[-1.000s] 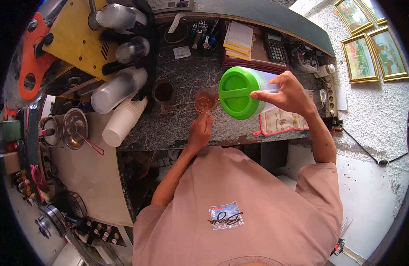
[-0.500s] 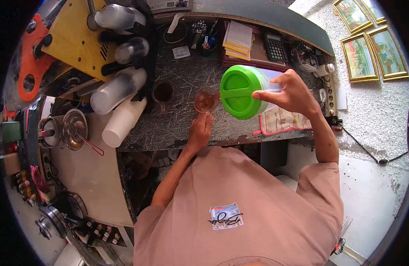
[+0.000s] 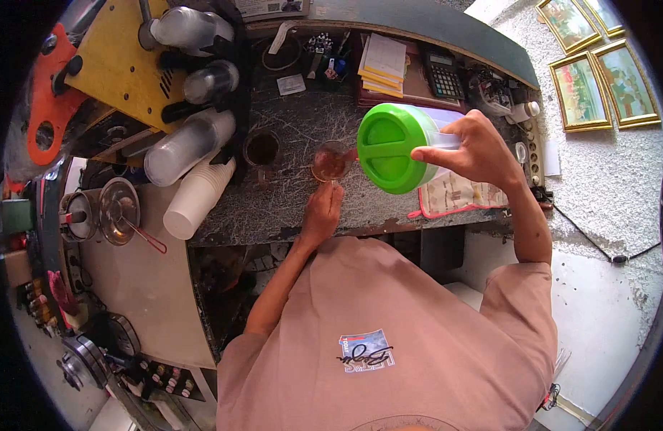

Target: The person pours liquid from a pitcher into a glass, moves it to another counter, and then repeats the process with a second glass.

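My right hand (image 3: 482,147) is closed round the handle of a translucent pitcher with a green lid (image 3: 393,148). The pitcher is tilted to the left, its spout side close to a clear glass mug (image 3: 330,162) with reddish-brown contents. By its handle, my left hand (image 3: 323,212) holds that mug on the dark scratched counter (image 3: 302,118). A second glass mug (image 3: 263,149) with dark contents stands to the left of it, untouched. Beneath and right of the pitcher lies a patterned cloth with a red edge (image 3: 457,197).
Stacked plastic cups (image 3: 190,147) and white cups (image 3: 198,200) jut out at the left. A metal strainer (image 3: 120,210) sits farther left. Along the back are papers (image 3: 383,63), a calculator (image 3: 444,75) and a small packet (image 3: 291,85). A power strip (image 3: 534,154) runs down the right edge.
Both hands, the pitcher and the held mug stay almost where they were. The view has shifted very slightly.
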The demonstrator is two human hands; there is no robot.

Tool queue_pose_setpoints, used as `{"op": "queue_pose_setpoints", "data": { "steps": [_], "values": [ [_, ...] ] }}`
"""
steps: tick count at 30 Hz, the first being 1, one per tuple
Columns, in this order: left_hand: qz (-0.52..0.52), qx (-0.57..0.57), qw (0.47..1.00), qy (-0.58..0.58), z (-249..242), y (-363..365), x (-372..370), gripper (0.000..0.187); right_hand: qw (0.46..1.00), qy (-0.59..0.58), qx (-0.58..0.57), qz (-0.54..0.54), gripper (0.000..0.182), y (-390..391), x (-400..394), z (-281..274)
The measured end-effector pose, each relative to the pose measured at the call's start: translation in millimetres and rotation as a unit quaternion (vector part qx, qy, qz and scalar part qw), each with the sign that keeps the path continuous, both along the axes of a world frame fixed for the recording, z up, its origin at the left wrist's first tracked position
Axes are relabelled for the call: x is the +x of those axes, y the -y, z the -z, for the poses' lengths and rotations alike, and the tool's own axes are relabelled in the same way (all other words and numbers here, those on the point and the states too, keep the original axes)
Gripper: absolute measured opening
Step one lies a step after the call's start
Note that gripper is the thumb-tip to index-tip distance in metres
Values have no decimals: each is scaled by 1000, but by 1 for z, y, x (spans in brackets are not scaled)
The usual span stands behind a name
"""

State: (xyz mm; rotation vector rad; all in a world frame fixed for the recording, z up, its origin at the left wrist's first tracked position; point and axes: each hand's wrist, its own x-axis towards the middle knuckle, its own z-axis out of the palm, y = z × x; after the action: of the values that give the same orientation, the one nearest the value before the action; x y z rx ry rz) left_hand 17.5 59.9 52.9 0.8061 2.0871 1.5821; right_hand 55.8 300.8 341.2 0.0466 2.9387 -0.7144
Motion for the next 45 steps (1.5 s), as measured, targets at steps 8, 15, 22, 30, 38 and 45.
{"op": "queue_pose_setpoints", "data": {
  "steps": [8, 15, 22, 30, 38, 45],
  "values": [
    [-2, 14, 1000, -18, 0, 1, 0, 28, 999, -39, 29, -20, 46, 0, 0, -1],
    [-3, 19, 1000, -20, -1, 0, 0, 28, 999, -34, 29, -16, 48, 2, 0, -5],
    [-2, 5, 1000, -16, -1, 0, 0, 27, 999, -31, 16, -10, 49, 1, 1, -6],
    [-4, 31, 999, 6, -5, 0, -1, 24, 999, -31, 37, -23, 49, 2, 1, -8],
    [-13, 22, 999, -30, 2, 0, 0, 25, 998, -50, 24, -35, 48, 0, 1, -4],
    [-8, 9, 1000, -22, 0, 0, -1, 25, 997, -48, 46, -25, 47, 1, 0, -2]
  ]
}}
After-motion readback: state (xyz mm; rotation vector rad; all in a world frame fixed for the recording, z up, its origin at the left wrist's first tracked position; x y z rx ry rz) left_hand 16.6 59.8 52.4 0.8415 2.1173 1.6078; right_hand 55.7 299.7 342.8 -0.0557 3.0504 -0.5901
